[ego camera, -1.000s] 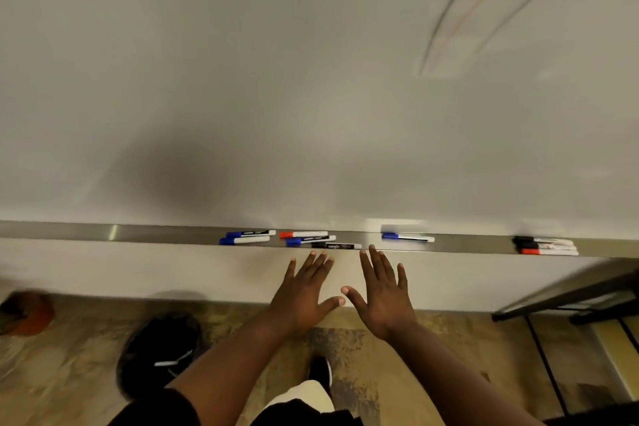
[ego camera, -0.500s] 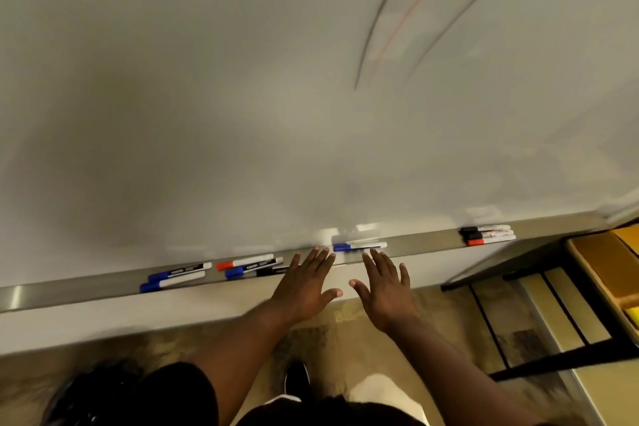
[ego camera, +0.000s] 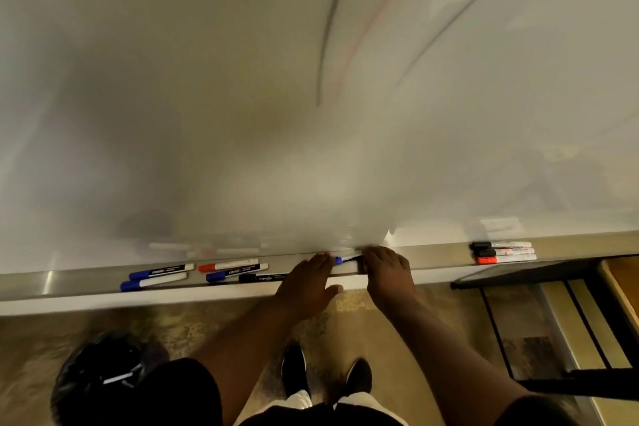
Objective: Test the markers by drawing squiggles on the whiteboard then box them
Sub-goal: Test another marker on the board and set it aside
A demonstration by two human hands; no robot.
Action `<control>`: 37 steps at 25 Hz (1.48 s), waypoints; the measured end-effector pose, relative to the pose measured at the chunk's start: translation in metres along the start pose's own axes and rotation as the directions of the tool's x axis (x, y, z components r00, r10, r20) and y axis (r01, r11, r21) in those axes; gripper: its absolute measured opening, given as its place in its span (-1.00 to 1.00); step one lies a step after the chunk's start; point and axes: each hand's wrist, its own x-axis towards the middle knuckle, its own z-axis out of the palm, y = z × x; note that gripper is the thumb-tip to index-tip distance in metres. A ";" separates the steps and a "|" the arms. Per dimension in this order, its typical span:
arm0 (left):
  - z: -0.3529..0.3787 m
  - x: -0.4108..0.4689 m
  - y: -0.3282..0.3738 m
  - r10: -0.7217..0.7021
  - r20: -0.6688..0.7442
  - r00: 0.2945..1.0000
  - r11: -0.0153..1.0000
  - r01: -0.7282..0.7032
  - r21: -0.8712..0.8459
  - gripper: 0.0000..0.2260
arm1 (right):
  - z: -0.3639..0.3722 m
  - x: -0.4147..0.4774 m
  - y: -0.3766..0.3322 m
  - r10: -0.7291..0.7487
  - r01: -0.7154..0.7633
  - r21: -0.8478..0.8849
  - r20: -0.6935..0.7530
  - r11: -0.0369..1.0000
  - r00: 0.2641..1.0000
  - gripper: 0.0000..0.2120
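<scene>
As the blue marker (ego camera: 339,260) lies left-right along the tray (ego camera: 79,279), the right hand (ego camera: 387,271) seemingly grips its barrel, the flat-fingered left hand (ego camera: 306,284) touching its cap.

We see a mottled brown floor (ego camera: 377,325) below. A black rounded object (ego camera: 100,370) with a pale stripe lies on it at lower left; a black metal frame (ego camera: 518,275) stands at right, beside a yellowish panel (ego camera: 624,287).

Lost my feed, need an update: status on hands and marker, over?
Right hand over blue-capped marker, grip unclear. Left hand open at its cap. Black marker close by on tray.
</scene>
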 end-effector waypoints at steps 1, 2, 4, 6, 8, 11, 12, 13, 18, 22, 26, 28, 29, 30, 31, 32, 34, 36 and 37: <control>0.001 0.001 0.002 -0.022 0.005 1.000 1.000 0.022 -0.003 -0.39 | 0.000 0.004 0.004 -0.004 0.004 -0.002 0.009 1.000 1.000 -0.62; 0.002 0.002 0.003 -0.042 0.006 0.999 0.999 0.042 -0.002 -0.41 | 0.000 0.008 0.007 -0.014 0.014 -0.013 0.026 1.000 1.000 -0.63; 0.006 0.003 0.005 -0.071 -0.020 0.997 0.998 0.071 0.002 -0.44 | 0.001 0.013 0.014 -0.047 0.050 -0.046 0.060 0.998 0.997 -0.64; 0.008 0.006 0.010 -0.088 -0.069 0.994 0.996 0.088 -0.012 -0.49 | 0.002 0.017 0.021 -0.077 0.080 -0.054 0.058 0.995 0.995 -0.66; 0.007 0.010 0.013 -0.105 -0.120 0.987 0.994 0.102 -0.033 -0.54 | 0.004 0.019 0.025 -0.113 0.113 -0.022 0.023 0.993 0.993 -0.67; 0.009 0.015 0.018 -0.128 -0.181 0.975 0.992 0.126 -0.026 -0.63 | 0.003 0.016 0.030 -0.170 0.172 0.042 -0.046 0.984 0.984 -0.67; 0.009 0.016 0.020 -0.139 -0.196 0.971 0.990 0.138 -0.020 -0.67 | 0.001 0.013 0.032 -0.185 0.189 0.067 -0.068 0.980 0.980 -0.67; 0.009 0.016 0.023 -0.151 -0.214 0.965 0.989 0.149 -0.026 -0.71 | -0.002 0.010 0.033 -0.197 0.205 0.094 -0.084 0.974 0.977 -0.69; 0.003 0.007 0.041 -0.174 -0.301 0.938 0.968 0.106 -0.228 -0.82 | -0.014 -0.002 0.036 -0.258 0.263 0.297 -0.056 0.918 0.965 -0.74; -0.001 -0.013 0.052 -0.158 -0.304 0.940 0.940 0.049 -0.337 -0.83 | -0.025 -0.023 0.031 -0.256 0.274 0.359 -0.097 0.892 0.962 -0.64; -0.009 -0.034 0.049 -0.098 -0.286 0.953 0.933 -0.013 -0.360 -0.81 | -0.032 -0.045 0.016 -0.265 0.305 0.316 -0.165 0.898 0.950 -0.62; -0.015 -0.048 0.045 -0.062 -0.278 0.959 0.929 -0.046 -0.368 -0.80 | -0.035 -0.058 0.004 -0.261 0.320 0.292 -0.223 0.901 0.939 -0.62; -0.017 -0.056 0.042 -0.048 -0.275 0.960 0.927 -0.059 -0.370 -0.80 | -0.035 -0.064 -0.003 -0.255 0.323 0.285 -0.250 0.902 0.934 -0.62; -0.019 -0.066 0.039 -0.036 -0.278 0.960 0.928 -0.071 -0.367 -0.80 | -0.035 -0.072 -0.011 -0.250 0.326 0.279 -0.276 0.903 0.928 -0.61; -0.020 -0.077 0.035 -0.028 -0.283 0.959 0.930 -0.078 -0.358 -0.79 | -0.033 -0.080 -0.022 -0.243 0.328 0.271 -0.304 0.905 0.921 -0.59; -0.021 -0.090 0.029 -0.021 -0.289 0.957 0.933 -0.086 -0.350 -0.79 | -0.030 -0.088 -0.034 -0.232 0.325 0.264 -0.331 0.908 0.915 -0.58; -0.025 -0.111 0.016 -0.005 -0.307 0.952 0.936 -0.104 -0.336 -0.80 | -0.024 -0.100 -0.056 -0.205 0.315 0.259 -0.378 0.913 0.903 -0.57; -0.031 -0.140 -0.002 0.019 -0.334 0.942 0.934 -0.136 -0.331 -0.81 | -0.015 -0.116 -0.086 -0.190 0.320 0.264 -0.420 0.910 0.887 -0.58; -0.033 -0.155 -0.012 0.024 -0.345 0.938 0.932 -0.146 -0.332 -0.82 | -0.012 -0.124 -0.103 -0.182 0.317 0.270 -0.429 0.909 0.885 -0.56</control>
